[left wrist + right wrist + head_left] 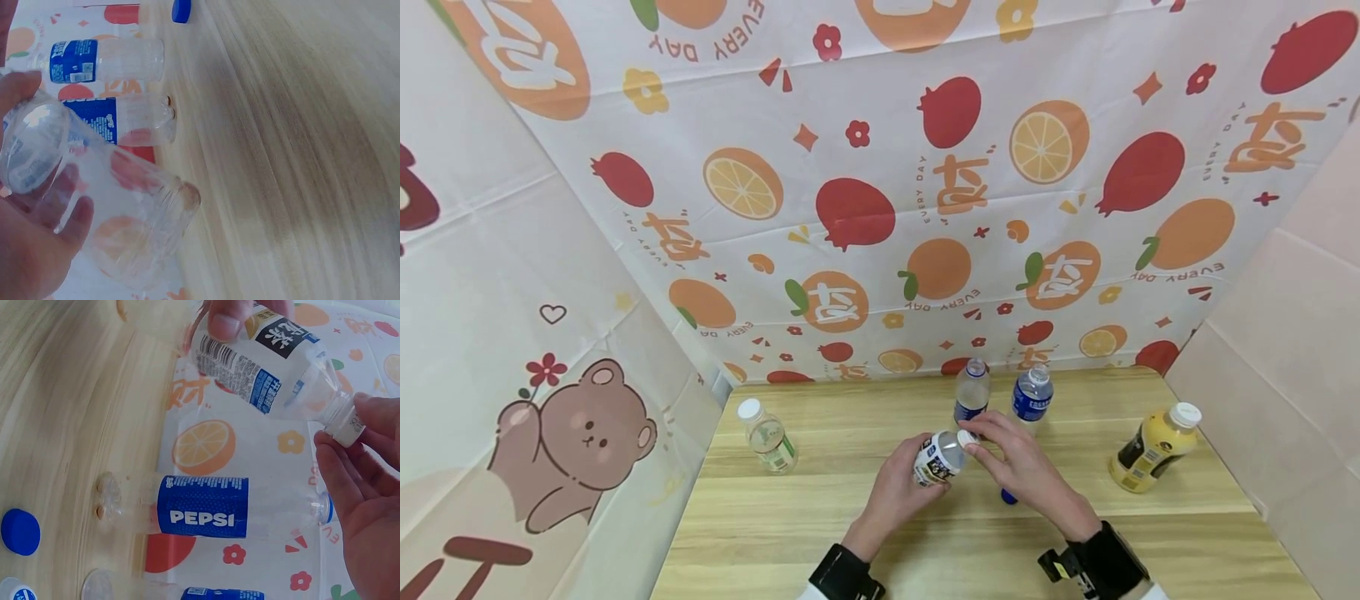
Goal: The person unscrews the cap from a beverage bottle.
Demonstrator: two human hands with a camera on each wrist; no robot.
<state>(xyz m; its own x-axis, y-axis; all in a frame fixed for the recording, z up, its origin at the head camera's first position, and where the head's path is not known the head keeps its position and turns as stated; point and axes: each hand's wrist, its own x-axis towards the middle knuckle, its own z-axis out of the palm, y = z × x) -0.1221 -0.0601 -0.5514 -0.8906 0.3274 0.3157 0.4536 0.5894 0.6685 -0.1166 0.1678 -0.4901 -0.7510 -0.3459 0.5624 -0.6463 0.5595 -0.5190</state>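
My left hand (904, 483) grips a clear plastic bottle (942, 457) around its white label, tilting it with the neck up and to the right. At that neck my right hand (1018, 467) pinches a white cap (347, 428) between thumb and fingers. The cap sits at the bottle's mouth; whether it is threaded on, I cannot tell. In the left wrist view the bottle's see-through base (150, 225) shows, and it looks empty. Behind the hands stand an uncapped Pepsi bottle (203, 506) and another clear, blue-labelled bottle (1032, 400).
A blue cap (20, 532) lies on the wooden table (760, 533), with a white-and-blue cap (15, 589) near it. At the left stands a clear bottle (769, 439) with a white cap; at the right, a yellow bottle (1152, 450). A fruit-printed cloth (880, 275) hangs behind.
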